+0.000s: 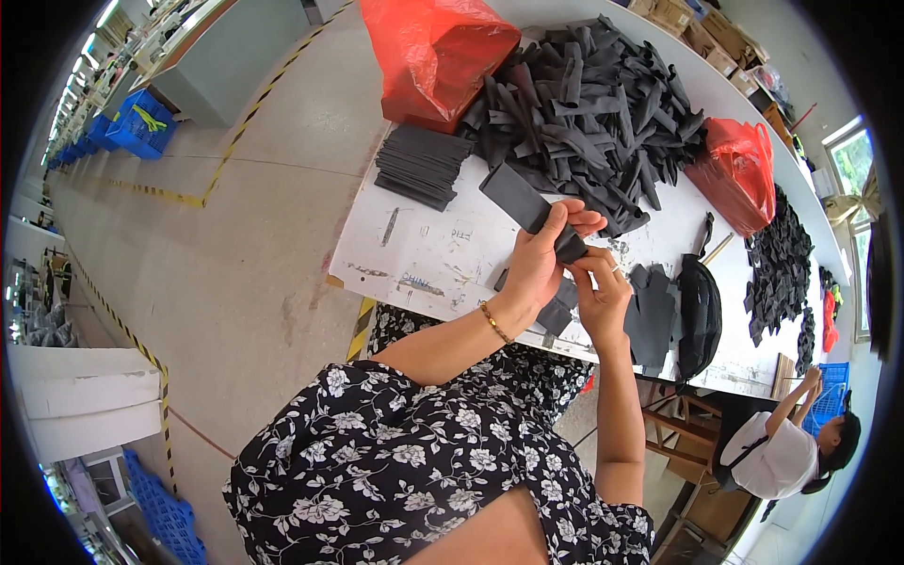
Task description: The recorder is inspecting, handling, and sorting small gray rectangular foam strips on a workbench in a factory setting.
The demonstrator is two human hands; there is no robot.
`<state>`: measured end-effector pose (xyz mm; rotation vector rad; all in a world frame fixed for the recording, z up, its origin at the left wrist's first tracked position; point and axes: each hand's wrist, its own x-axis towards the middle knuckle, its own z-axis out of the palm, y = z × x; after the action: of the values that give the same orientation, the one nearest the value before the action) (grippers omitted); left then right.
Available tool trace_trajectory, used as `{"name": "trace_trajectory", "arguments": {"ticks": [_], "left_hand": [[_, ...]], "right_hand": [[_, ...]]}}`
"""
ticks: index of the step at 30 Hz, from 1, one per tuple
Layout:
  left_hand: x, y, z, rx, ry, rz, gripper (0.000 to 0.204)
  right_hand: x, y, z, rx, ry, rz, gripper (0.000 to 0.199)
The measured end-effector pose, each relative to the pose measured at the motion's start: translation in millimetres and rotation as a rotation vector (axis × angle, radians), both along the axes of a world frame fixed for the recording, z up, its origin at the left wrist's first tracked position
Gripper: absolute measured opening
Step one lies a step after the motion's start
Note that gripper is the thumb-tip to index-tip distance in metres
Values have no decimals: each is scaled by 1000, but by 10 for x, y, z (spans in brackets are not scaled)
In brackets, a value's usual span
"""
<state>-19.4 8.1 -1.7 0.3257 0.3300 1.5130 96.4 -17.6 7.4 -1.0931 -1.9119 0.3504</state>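
A flat black strip of fabric-like material (514,196) is held up over the white table. My left hand (539,262), with a gold bracelet at the wrist, grips it between thumb and fingers. At the strip's lower end my right hand (603,294), wearing a ring, pinches the curled edge. Beyond my hands lies a large loose heap of black strips (589,104). A neat stack of black strips (422,166) sits to the left of it. Beneath my hands are small dark pieces (557,315), partly covered by them. Flat dark grey pieces (650,315) rest just right of my right hand.
Red plastic bags (428,61) stand behind the stack and right of the heap. A black pouch (699,315) lies near the table's front edge, with more small black pieces (780,268) beyond. Another person (777,443) works at the right end of the white table (363,245).
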Motion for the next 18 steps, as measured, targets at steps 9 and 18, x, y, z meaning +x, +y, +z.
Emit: {"name": "trace_trajectory", "arguments": {"ticks": [9, 18], "left_hand": [[-93, -19, -6, -1, -33, -86, 29], [-378, 84, 81, -26, 38, 66, 34]], "right_hand": [[54, 2, 12, -27, -7, 18, 12], [31, -59, -59, 6, -7, -45, 13]]}}
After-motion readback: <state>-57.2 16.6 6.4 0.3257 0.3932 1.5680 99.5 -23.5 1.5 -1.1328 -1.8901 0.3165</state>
